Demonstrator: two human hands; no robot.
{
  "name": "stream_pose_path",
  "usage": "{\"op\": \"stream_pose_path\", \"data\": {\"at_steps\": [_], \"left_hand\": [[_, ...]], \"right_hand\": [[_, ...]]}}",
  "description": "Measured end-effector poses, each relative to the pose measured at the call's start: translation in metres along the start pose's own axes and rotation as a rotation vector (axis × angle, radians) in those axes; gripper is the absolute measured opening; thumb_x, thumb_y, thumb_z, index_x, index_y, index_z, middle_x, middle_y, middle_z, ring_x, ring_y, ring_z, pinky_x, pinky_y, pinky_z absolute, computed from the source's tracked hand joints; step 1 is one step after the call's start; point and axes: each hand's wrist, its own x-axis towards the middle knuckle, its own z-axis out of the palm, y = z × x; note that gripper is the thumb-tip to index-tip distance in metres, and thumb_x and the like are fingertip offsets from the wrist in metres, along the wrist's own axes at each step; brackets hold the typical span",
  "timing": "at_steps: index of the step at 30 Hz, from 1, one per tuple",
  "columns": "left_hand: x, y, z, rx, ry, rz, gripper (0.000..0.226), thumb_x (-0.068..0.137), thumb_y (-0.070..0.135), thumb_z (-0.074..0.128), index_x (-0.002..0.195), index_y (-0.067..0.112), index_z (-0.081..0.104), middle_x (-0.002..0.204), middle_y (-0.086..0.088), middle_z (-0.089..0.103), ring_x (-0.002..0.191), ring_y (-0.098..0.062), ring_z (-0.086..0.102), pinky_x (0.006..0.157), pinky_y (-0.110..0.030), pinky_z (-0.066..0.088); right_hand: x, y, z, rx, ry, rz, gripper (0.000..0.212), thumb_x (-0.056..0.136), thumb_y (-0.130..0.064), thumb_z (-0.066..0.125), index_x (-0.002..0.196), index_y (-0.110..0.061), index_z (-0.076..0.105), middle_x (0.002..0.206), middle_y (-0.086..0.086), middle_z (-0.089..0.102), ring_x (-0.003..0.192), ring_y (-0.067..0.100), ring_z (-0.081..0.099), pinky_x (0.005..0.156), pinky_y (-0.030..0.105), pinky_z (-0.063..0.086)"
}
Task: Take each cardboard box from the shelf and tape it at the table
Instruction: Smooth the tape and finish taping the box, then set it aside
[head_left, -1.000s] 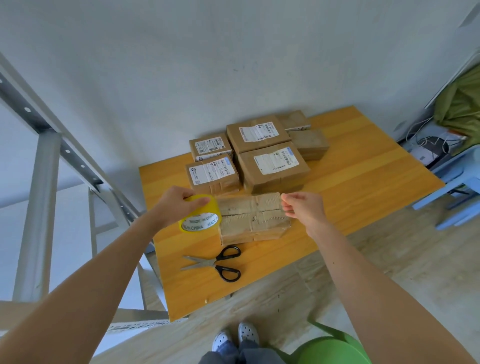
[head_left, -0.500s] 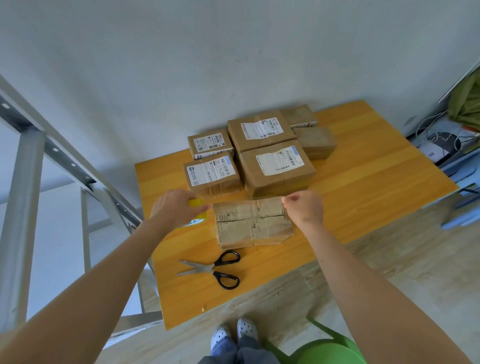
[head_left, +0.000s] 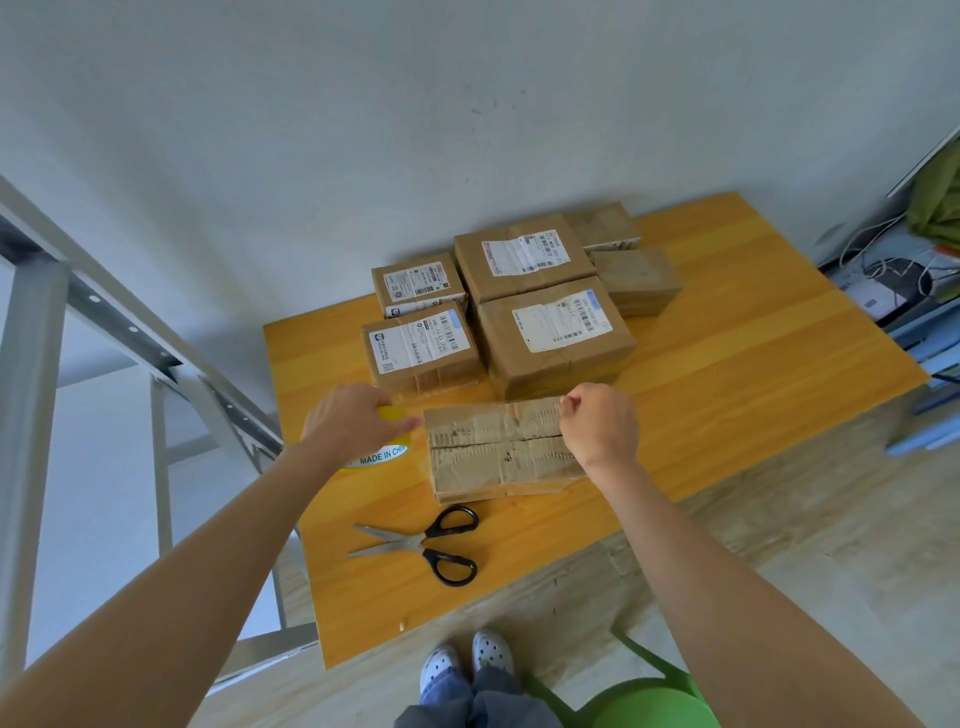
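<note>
Near the table's (head_left: 727, 364) left edge, left grip (head_left: 353, 421) lowered the roll (head_left: 382, 457) it held beside the box (head_left: 493, 452); right grip (head_left: 597, 426) still pinched tape (head_left: 413, 399), so sticking's probably next.

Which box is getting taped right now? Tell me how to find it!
Find the orange wooden table and the scissors near its front edge. Just beyond them one box lies between the left hand, gripping a yellow tape roll, and the right hand, pinching the tape end. It alone sits apart from the pile, its top scuffed and unlabelled.

Pale grey wall (head_left: 363, 130); wood-grain floor (head_left: 805, 509); grey metal shelf frame (head_left: 31, 415) left; green stool (head_left: 649, 701) below.
</note>
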Motion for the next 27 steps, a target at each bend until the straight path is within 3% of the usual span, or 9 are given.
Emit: {"op": "stream_pose_path", "data": {"at_steps": [10,14,20,22,24,27], "left_hand": [[0.002,-0.001,0.004,-0.001,-0.028,-0.011,0.049,0.079,0.068,0.060,0.090,0.022,0.071,0.070,0.011,0.056,0.065,-0.009,0.055,0.051,-0.024,0.038],[0.003,0.000,0.007,0.019,-0.037,-0.034,0.053,0.077,0.069,0.060,0.082,0.018,0.069,0.070,0.002,0.064,0.065,-0.013,0.060,0.052,-0.029,0.045],[0.007,0.000,0.008,-0.017,-0.020,-0.028,0.061,0.077,0.069,0.060,0.112,0.020,0.070,0.082,0.007,0.064,0.073,-0.013,0.059,0.055,-0.024,0.043],[0.007,0.000,0.009,-0.019,-0.021,-0.033,0.063,0.077,0.069,0.060,0.117,0.020,0.068,0.090,0.004,0.067,0.076,-0.014,0.060,0.057,-0.025,0.044],[0.007,0.000,0.010,-0.027,-0.030,-0.048,0.058,0.077,0.069,0.060,0.110,0.021,0.070,0.083,0.006,0.066,0.072,-0.013,0.060,0.056,-0.025,0.044],[0.007,-0.001,0.011,-0.043,-0.036,-0.060,0.054,0.078,0.069,0.060,0.098,0.020,0.072,0.070,0.010,0.060,0.065,-0.011,0.058,0.054,-0.024,0.043]], "right_hand": [[0.006,0.003,0.006,-0.047,0.015,-0.036,0.022,0.099,-0.024,0.054,0.094,-0.010,0.070,0.088,0.005,0.069,0.079,0.020,0.065,0.058,0.024,0.044],[0.008,0.004,0.009,-0.121,-0.002,-0.085,0.020,0.101,-0.025,0.050,0.101,-0.009,0.063,0.094,0.006,0.064,0.087,0.022,0.062,0.067,0.030,0.052],[0.007,0.001,0.018,-0.161,-0.026,-0.058,0.028,0.105,-0.029,0.035,0.113,-0.009,0.051,0.104,0.009,0.062,0.093,0.025,0.059,0.075,0.035,0.049],[0.005,0.004,0.023,-0.047,-0.074,0.029,0.033,0.105,-0.035,0.030,0.123,-0.010,0.044,0.106,0.010,0.062,0.094,0.028,0.059,0.073,0.039,0.049],[0.003,0.007,0.024,0.163,-0.144,0.191,0.044,0.104,-0.043,0.029,0.134,-0.012,0.037,0.116,0.013,0.061,0.100,0.034,0.059,0.071,0.041,0.047],[0.005,0.006,0.026,0.486,-0.292,0.445,0.053,0.103,-0.049,0.028,0.141,-0.013,0.033,0.128,0.014,0.053,0.112,0.035,0.054,0.085,0.044,0.047]]}}
